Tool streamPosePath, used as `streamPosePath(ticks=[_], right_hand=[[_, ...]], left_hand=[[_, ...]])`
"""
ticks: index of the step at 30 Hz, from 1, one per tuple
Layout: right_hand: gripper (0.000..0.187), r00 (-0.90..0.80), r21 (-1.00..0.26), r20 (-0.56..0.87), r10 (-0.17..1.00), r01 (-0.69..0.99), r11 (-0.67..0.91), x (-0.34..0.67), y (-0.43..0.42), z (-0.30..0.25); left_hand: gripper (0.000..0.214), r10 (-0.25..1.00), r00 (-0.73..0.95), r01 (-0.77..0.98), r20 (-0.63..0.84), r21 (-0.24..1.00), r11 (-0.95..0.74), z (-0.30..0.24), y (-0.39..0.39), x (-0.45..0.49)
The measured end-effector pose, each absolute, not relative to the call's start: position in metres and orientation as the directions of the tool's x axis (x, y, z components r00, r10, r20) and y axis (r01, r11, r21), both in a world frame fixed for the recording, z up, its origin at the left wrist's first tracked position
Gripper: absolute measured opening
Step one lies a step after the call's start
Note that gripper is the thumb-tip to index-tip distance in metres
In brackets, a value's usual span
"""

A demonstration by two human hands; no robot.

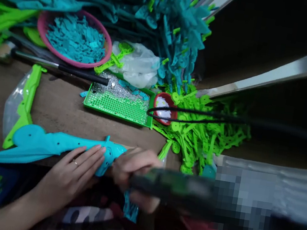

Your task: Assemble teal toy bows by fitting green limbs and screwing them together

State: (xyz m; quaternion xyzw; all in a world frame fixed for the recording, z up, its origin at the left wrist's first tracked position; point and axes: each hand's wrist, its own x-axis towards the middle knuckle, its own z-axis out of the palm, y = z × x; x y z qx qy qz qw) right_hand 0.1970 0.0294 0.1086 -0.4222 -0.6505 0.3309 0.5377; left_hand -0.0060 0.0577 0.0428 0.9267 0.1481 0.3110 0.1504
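Note:
My left hand (74, 172) lies with fingers stretched flat on a long turquoise plastic toy part (58, 143) at the near edge of the wooden table (64, 108). My right hand (135, 174) is closed around a dark, motion-blurred power tool (176, 190) right beside that part's end. A lime green plastic part (26, 100) lies on a clear bag to the left, above the turquoise part.
A green perforated tray (117, 105) holds small silver screws. Behind it stand a pink basin (75, 38) of turquoise pieces, a small red bowl (165, 107), a clear plastic bag (139, 66), and heaps of turquoise (164, 11) and green parts (203, 134). A black cable (228, 121) crosses the right.

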Motion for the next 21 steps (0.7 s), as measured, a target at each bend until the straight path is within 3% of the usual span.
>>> streamPosePath(ticks=[3,5,8,11,15,21], right_hand=[[0.029,0.183,-0.828,0.545,0.818,-0.032,0.559,0.231,0.052,0.133],[0.023,0.392,-0.805,0.549,0.738,0.011,0.593,0.255,0.071,0.143],[0.020,0.559,-0.828,0.466,0.685,0.005,0.560,0.279,0.087,0.143],[0.021,0.547,-0.842,0.440,0.712,-0.024,0.539,0.296,0.079,0.132],[0.027,0.501,-0.842,0.481,0.720,0.034,0.539,0.311,0.065,0.117],[0.031,0.525,-0.859,0.480,0.702,0.119,0.498,0.320,0.110,0.101]], left_hand=[[0.031,0.337,0.802,0.156,0.493,0.372,-0.915,0.075,0.091,0.014],[0.023,0.214,0.838,0.094,0.502,0.254,-0.963,0.092,0.128,0.052],[0.020,0.131,0.965,0.128,0.226,0.026,-0.991,0.101,0.186,0.130],[0.023,0.103,0.986,0.111,0.128,-0.062,-0.992,0.096,0.223,0.192],[0.023,0.064,0.996,0.069,0.054,-0.086,-0.994,0.090,0.238,0.215],[0.029,0.130,0.989,0.126,0.075,0.063,-0.990,0.106,0.255,0.191]])
